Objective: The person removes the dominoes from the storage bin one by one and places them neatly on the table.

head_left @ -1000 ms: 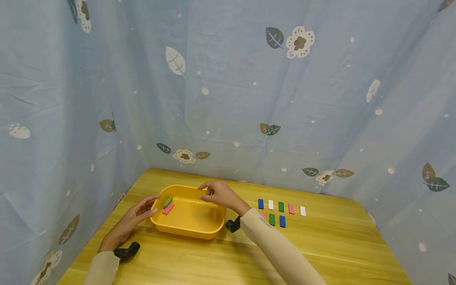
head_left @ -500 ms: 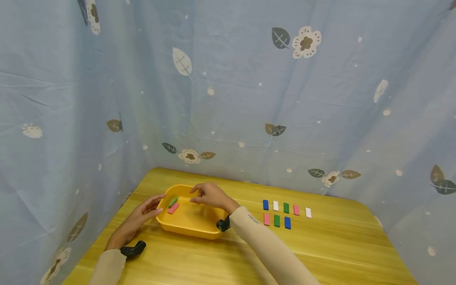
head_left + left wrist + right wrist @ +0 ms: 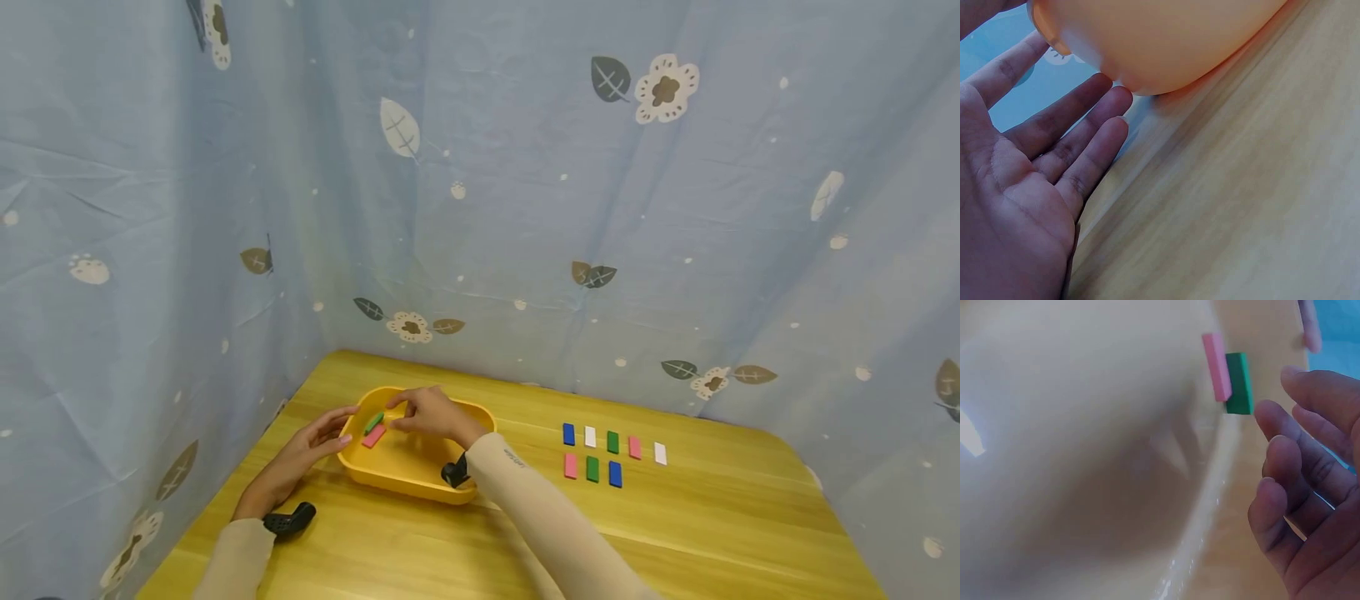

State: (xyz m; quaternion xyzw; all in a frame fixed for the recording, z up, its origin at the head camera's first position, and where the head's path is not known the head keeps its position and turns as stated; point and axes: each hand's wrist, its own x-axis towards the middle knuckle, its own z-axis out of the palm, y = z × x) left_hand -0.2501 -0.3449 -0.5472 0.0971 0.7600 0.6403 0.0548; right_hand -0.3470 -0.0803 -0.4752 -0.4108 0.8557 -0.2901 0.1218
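Note:
A yellow plastic basin (image 3: 405,485) stands on the wooden table. Inside it, at the left end, a green block (image 3: 373,423) leans against the wall beside a pink block (image 3: 373,437). My left hand (image 3: 306,450) is at the basin's left end, thumb near the rim; in the left wrist view its extended fingers (image 3: 1085,156) reach the outer wall. Over the inside of the basin is my right hand (image 3: 431,414), with loosely bent fingers and nothing in them. The right wrist view puts its fingertips close to the green block (image 3: 1240,384), apart from it.
Right of the basin, two rows of small flat blocks lie on the table (image 3: 712,517): blue (image 3: 568,434), white (image 3: 590,437), green (image 3: 612,442) and pink (image 3: 634,447) ones among them. A patterned blue curtain (image 3: 510,208) hangs behind and at both sides.
My right hand has moved left across the basin, closer to the green and pink blocks. The left hand keeps its place at the basin's end. The head view has turned slightly left.

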